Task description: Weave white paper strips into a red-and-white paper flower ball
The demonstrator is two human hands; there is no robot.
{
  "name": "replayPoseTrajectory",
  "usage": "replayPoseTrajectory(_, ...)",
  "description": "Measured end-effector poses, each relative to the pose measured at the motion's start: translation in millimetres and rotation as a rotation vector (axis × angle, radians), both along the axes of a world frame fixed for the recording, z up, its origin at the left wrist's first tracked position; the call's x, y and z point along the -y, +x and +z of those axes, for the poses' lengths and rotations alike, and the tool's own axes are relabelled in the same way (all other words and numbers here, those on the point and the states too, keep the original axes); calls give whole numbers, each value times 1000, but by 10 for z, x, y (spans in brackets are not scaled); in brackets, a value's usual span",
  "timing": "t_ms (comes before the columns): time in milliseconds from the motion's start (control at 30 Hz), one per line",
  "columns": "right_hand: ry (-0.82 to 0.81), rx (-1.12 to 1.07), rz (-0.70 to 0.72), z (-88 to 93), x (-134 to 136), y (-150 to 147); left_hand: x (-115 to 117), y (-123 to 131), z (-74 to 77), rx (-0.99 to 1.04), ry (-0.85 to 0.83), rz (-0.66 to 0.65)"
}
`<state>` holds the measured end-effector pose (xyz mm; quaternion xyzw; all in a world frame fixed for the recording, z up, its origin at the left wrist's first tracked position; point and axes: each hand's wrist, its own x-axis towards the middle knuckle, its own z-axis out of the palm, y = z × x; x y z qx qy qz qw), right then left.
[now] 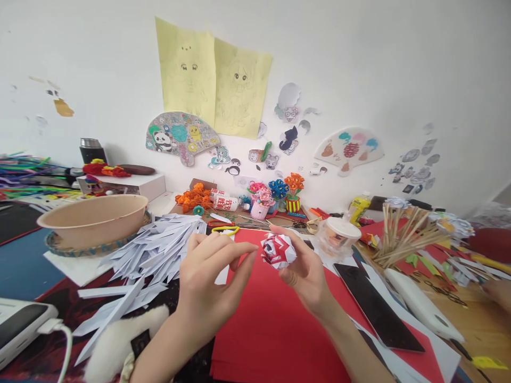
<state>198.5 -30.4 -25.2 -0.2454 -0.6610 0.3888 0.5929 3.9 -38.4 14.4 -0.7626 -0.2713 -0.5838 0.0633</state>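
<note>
My right hand (305,274) is closed around a small red and white folded-paper flower (278,252), held above red paper sheets (275,330). Thumb and forefinger of my left hand (211,282) are pinched together just left of the flower; whatever may be between their tips is too small to make out. Beside my left hand lies a heap of folded white paper strips (159,247). Scissors with yellow handles (225,230) rest beyond my hands.
A beige basin (93,213) stands at left, behind a white power bank (24,324). A black phone (379,306) lies at right, near wooden sticks (393,236) and a lidded tub (341,234). Pipe-cleaner flowers (261,199) line the back. Another person's hand (499,292) shows at the right edge.
</note>
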Motion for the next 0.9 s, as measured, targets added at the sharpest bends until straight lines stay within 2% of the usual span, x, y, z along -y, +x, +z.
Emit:
replayPoseTrajectory(433, 1, 5, 53, 58, 15, -18, 28, 64, -4, -55, 34, 8)
replayPoseTrajectory(900, 76, 67, -64, 42, -3, -56, 45, 98, -47, -47, -23, -18)
